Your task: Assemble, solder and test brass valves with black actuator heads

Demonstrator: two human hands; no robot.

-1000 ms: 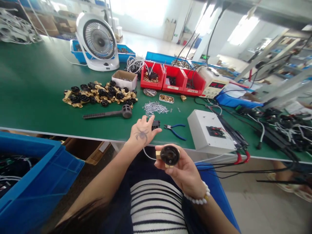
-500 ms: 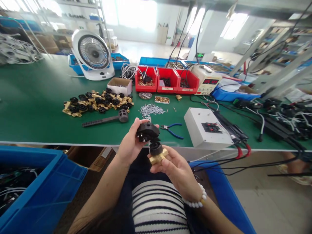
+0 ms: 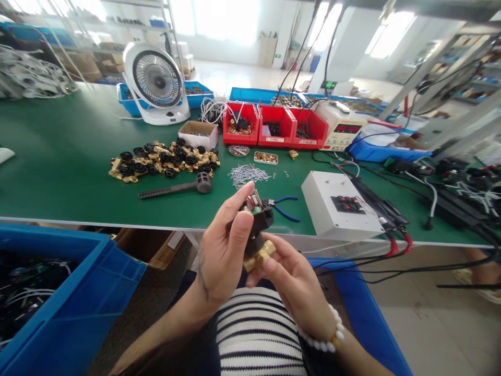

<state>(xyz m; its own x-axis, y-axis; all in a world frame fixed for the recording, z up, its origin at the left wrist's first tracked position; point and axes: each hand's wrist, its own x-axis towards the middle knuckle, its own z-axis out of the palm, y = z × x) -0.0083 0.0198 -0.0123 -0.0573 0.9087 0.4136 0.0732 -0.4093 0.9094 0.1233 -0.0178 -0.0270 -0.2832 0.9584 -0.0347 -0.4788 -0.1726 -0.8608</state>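
Note:
My left hand (image 3: 225, 243) is closed round a black plastic housing (image 3: 263, 219), whose open top shows a green board and small metal parts. Below it, my right hand (image 3: 295, 279) grips a brass valve body (image 3: 259, 257) with a black collar. The housing sits against that collar; whether the two are locked together I cannot tell. Just beyond my hands lie a pile of metal clips (image 3: 248, 175) and blue-handled pliers (image 3: 287, 208). To the left rests a dark grey mallet-shaped tool (image 3: 176, 188).
Brass valve bodies with black caps (image 3: 164, 159) form a heap at left. Behind them stand a white fan (image 3: 156, 83), a small carton (image 3: 198, 134) and red bins (image 3: 240, 137). A grey test box (image 3: 340, 206) with cables is at right. A blue crate (image 3: 74, 292) flanks me at left.
The housing has come down onto the valve body's collar and turned, so its open side with the board faces up. My left hand has shifted right and wrapped round it.

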